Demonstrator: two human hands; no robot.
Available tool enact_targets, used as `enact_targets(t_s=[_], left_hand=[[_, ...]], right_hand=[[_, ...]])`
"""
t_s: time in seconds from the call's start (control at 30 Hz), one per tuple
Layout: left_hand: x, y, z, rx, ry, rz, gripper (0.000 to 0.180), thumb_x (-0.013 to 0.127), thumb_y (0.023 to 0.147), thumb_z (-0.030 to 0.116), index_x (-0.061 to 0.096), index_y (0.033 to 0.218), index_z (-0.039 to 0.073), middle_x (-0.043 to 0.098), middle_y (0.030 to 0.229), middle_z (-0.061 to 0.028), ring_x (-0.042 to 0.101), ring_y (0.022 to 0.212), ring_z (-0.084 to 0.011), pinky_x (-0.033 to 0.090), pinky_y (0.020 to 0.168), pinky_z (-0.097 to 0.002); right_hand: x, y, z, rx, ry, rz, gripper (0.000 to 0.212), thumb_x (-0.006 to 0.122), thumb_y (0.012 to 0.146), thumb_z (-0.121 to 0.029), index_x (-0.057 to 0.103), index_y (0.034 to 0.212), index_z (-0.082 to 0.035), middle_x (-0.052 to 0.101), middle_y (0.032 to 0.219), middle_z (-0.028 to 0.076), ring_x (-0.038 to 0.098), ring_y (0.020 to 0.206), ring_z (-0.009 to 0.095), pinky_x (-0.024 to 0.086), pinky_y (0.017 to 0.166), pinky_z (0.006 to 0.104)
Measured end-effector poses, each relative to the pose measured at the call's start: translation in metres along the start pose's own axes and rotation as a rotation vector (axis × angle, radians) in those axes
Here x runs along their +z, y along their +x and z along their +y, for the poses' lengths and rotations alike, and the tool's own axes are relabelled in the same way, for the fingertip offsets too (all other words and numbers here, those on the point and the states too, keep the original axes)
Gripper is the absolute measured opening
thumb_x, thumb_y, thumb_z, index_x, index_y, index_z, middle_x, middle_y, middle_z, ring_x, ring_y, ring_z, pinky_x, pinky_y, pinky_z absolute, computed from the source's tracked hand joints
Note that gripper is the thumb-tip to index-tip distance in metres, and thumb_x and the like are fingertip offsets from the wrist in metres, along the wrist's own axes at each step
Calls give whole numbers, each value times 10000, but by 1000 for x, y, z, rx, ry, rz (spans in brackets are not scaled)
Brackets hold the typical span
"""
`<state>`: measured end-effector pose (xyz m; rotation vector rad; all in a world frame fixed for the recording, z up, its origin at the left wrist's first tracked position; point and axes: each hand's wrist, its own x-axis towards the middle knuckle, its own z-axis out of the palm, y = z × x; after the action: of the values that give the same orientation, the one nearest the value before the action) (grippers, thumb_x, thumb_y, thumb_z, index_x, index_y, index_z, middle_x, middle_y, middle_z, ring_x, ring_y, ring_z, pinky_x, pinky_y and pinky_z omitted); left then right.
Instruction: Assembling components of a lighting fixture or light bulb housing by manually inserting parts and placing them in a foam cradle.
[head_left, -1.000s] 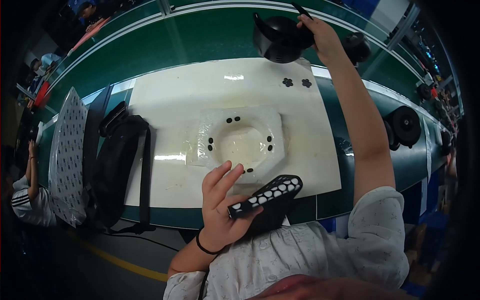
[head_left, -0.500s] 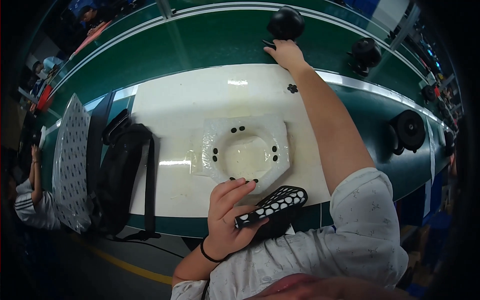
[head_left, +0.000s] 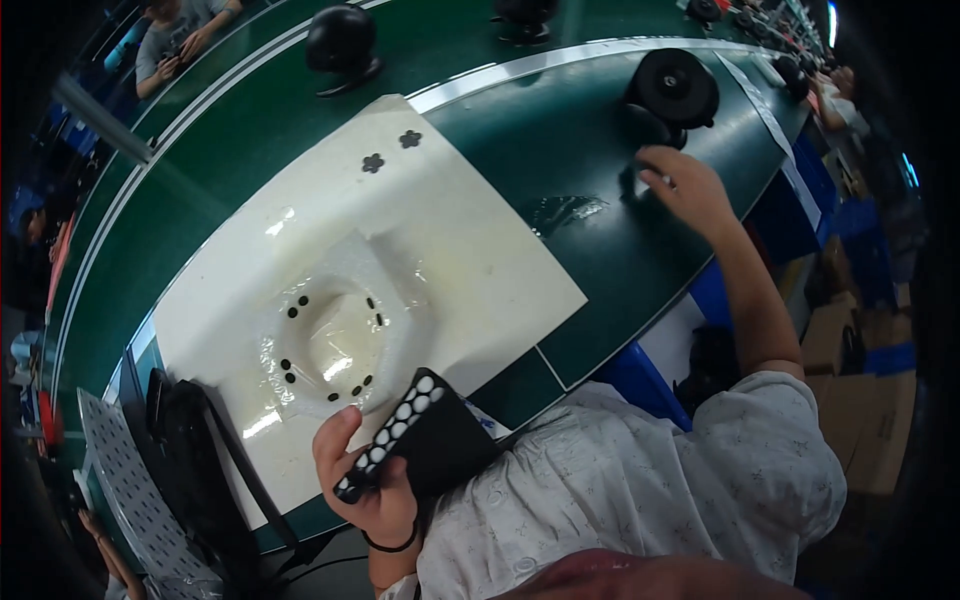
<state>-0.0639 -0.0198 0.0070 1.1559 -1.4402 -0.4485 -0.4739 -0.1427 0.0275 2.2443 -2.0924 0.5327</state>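
My left hand [head_left: 372, 482] is closed around the end of a black flat piece [head_left: 440, 440] with white ovals along its edge, held over the near edge of the work surface. My right hand [head_left: 692, 195] reaches far to the right with bent fingers, thumb and forefinger apart. It is just below a black round unit [head_left: 675, 90] on a stand, and I make out nothing gripped. In front of my left hand lies a white foam ring [head_left: 400, 290] wrapped in clear plastic, with small black pads around its opening.
A white board [head_left: 480, 270] lies on the green table [head_left: 560, 130], bearing two dark flower-shaped pieces [head_left: 373, 163]. More black round units [head_left: 342, 45] stand at the back. A black strapped bag [head_left: 190, 440] and a patterned panel [head_left: 140, 490] are at left. Other people sit nearby.
My view has swung to the right. My right hand has left the round unit at the back and come over beside another at the right. The left hand keeps its hold on the black piece.
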Motion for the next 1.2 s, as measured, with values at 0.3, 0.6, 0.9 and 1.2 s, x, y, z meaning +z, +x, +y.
enact_targets(t_s=[0.3, 0.6, 0.9, 1.2], left_hand=[[-5, -11, -3, -29, -104, 89, 338, 652, 744, 247, 540, 859, -50, 577, 921, -146, 540, 861, -263, 402, 787, -332], [-7, -1, 2, 209, -162, -172, 284, 725, 620, 41, 530, 821, -6, 610, 842, -150, 603, 744, -265, 479, 648, -310], [-20, -15, 35, 87, -244, -137, 271, 725, 603, 0, 541, 801, -22, 604, 847, -140, 615, 752, -244, 493, 645, -292], [-17, -14, 17, -343, -483, 104, 236, 679, 751, 102, 546, 898, -26, 567, 802, -49, 519, 696, -89, 414, 629, -206]], right_hand=[[-16, 18, 49, 88, 15, -65, 286, 633, 754, -193, 569, 1000, -61, 539, 999, 77, 540, 810, 240, 438, 724, 305], [-28, 58, -115, -87, 1177, -54, 354, 425, 902, -287, 449, 1114, -4, 548, 675, -16, 442, 466, 0, 287, 356, 137], [5, 71, -272, -437, 1348, -446, 289, 446, 894, -279, 508, 1046, -41, 528, 614, -33, 410, 432, 13, 287, 357, 165], [26, 36, -258, -308, 1306, -478, 429, 494, 866, -374, 423, 1136, -48, 497, 884, 25, 462, 727, 45, 350, 617, 178]])
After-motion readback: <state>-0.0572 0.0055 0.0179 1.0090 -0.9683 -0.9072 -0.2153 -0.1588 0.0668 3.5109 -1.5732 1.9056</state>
